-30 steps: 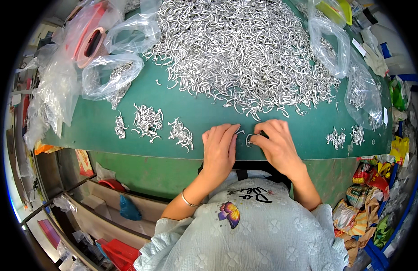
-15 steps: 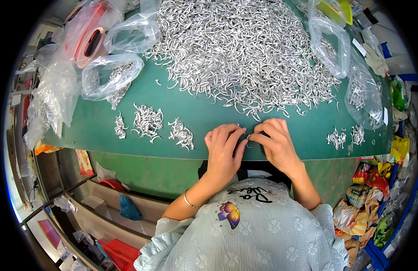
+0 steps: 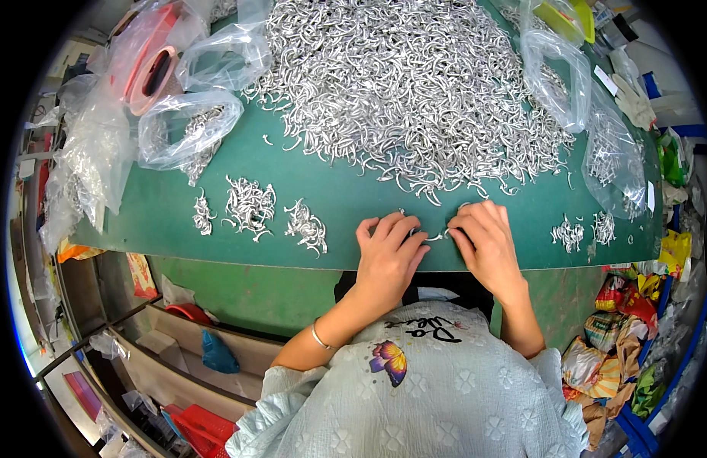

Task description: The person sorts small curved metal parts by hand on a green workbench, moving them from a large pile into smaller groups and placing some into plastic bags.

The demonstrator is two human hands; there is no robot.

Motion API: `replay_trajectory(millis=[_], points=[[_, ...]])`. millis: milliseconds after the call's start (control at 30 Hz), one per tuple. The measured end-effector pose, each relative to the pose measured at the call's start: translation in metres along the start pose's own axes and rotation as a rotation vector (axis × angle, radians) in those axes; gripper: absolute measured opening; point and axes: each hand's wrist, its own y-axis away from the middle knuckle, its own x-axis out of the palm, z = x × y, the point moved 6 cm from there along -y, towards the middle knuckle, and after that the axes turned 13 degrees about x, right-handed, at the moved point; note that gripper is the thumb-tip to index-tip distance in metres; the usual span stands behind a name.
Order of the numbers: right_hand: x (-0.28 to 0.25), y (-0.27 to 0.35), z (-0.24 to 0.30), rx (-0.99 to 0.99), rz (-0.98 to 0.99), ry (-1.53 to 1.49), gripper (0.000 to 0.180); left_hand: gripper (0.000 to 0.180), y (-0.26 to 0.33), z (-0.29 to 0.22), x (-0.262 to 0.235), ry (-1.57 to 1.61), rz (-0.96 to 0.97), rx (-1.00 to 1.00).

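Over the near edge of the green table, my left hand [image 3: 390, 248] has its fingers curled down, thumb and index finger close together. My right hand [image 3: 487, 237] is bent over the table just to the right, its thumb and fingers pinched. A small curved silvery metal piece [image 3: 436, 237] bridges the gap between them, one end at my left fingertips and the other in my right pinch. The fingertips hide part of it. Beyond both hands spreads a large heap of similar curved metal pieces [image 3: 407, 91].
Small piles of pieces lie to the left, including a middle pile [image 3: 250, 208], and others to the right [image 3: 569, 233]. Clear plastic bags [image 3: 189, 130] stand at the left, near a pink-red container [image 3: 151, 76]. Another clear bag [image 3: 614, 164] with pieces lies at the right.
My hands have moved slightly apart, the right one shifting rightward. More of the curved metal piece shows between them.
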Motion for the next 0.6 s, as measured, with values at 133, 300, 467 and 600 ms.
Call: replay_trajectory(millis=[133,300,467,600], points=[[-0.007,-0.001,-0.007,0.089,-0.112,-0.032,0.011,0.029,0.001,0.002,-0.017,0.005,-0.082,-0.074],[0.004,-0.012,0.008,0.11,-0.1,-0.14,0.01,0.031,0.003,0.005,-0.009,0.058,-0.114,-0.123],[0.01,-0.022,0.007,0.148,-0.089,-0.188,0.008,0.031,0.006,-0.001,0.005,0.236,-0.092,-0.113],[-0.004,-0.018,-0.014,0.22,-0.123,-0.102,0.009,0.035,0.009,-0.001,0.0,0.168,-0.106,-0.082]])
